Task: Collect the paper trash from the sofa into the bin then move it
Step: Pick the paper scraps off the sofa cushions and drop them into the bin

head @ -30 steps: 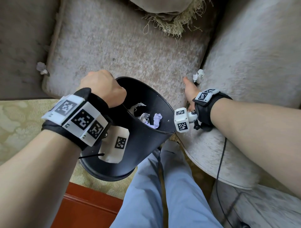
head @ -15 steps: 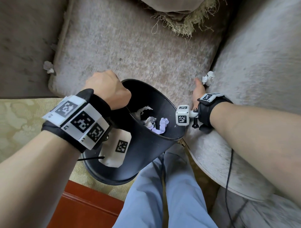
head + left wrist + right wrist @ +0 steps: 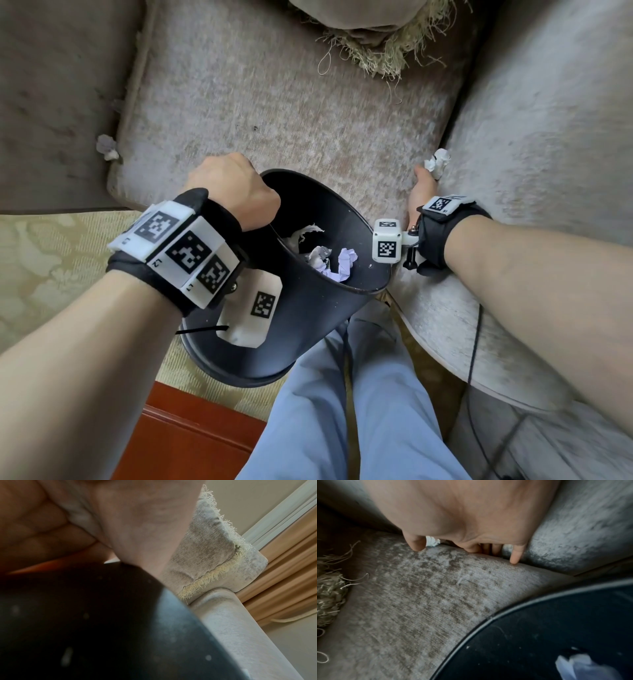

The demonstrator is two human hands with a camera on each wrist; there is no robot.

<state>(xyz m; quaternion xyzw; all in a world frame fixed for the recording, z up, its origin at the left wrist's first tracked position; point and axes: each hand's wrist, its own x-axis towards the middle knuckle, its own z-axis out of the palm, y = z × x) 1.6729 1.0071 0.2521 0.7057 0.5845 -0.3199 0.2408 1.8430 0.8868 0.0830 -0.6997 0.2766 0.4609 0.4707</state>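
Two bare hands work over a grey velvet sofa (image 3: 274, 102): the left hand (image 3: 233, 192) curls its fingers over the rim of a tilted round black plastic bin (image 3: 308, 308) holding crumpled paper scraps (image 3: 329, 260). The right hand (image 3: 423, 186) reaches, fingers (image 3: 516, 555) loosely spread and holding nothing, into the cushion gap just beside a crumpled white paper ball (image 3: 437, 162). Another small paper wad (image 3: 106, 147) lies at the seat's far left edge.

No readable text; only square coded markers on wristbands (image 3: 178, 253) and bin (image 3: 308, 308)
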